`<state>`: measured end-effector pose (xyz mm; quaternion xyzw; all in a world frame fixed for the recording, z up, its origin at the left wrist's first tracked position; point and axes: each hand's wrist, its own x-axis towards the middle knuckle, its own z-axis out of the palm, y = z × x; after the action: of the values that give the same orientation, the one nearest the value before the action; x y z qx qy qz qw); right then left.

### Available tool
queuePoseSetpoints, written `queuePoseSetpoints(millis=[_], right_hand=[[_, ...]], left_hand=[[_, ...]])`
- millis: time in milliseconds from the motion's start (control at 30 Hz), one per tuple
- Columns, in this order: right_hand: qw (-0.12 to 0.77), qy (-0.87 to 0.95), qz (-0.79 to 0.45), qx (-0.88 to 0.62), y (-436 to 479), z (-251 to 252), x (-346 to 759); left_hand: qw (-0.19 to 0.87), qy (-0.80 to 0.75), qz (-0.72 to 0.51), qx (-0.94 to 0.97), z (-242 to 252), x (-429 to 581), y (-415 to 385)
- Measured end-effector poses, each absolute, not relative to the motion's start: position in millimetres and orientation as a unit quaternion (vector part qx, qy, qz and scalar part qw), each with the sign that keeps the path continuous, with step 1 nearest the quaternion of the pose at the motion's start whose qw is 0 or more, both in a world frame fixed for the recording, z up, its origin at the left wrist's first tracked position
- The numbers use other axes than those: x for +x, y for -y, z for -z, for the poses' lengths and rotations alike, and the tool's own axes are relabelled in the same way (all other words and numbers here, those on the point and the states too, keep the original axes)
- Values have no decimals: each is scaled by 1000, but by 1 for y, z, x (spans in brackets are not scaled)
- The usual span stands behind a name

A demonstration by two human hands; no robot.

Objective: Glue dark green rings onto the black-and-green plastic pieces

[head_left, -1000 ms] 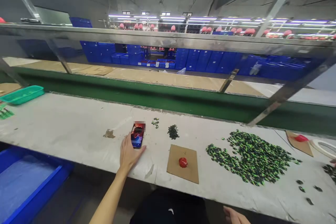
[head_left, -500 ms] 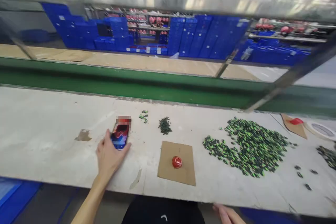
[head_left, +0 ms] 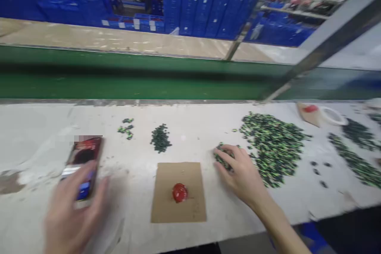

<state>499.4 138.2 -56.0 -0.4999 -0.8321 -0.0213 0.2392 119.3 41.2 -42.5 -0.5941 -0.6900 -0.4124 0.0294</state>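
Note:
My left hand, smeared by motion, is over the lower part of a phone with a lit screen; its thumb and fingers are apart. My right hand is at the left end of a pile of small dark-and-green pieces. Its fingers curve around a few pieces, thumb and forefinger apart. Between the hands lies a square of brown cardboard bearing a shiny red dome-shaped object. Behind it sits a small heap of dark pieces, with a few green-marked ones further left.
A white roll of tape and a cardboard scrap with something red lie at the back right of the table. More dark pieces are spread at the far right. A green strip runs behind, below slanted metal posts.
The view has tilted down and shifted right. My right hand has risen from the table's front edge to the pile. The left hand has loosened from the phone's sides.

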Motion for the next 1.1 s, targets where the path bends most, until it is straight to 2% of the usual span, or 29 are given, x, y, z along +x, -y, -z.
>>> queuePoseSetpoints(millis=[233,433,667,867,933,1000,1067,1100], right_hand=[[214,889,84,-396,-154,71,498],[206,883,124,-403,-152,71,498],[185,865,146,-443,-156,80,496],[97,848,147,-499,-160,79,496],[86,846,136,-507,-163,78,497],[107,847,116,-508,-166,76,499],[161,844,85,-504,-164,72,500],[199,838,66,-503,-162,70,500]], left_hand=[[-108,646,234,-719,38,149,-120],[-159,663,172,-711,47,162,-148],[-208,679,196,-676,48,163,-150],[-267,656,328,-625,28,173,-143],[-318,637,363,-602,24,177,-137],[-454,612,410,-501,22,181,-128],[-606,559,461,-329,23,184,-117],[-641,542,464,-283,23,185,-111]])
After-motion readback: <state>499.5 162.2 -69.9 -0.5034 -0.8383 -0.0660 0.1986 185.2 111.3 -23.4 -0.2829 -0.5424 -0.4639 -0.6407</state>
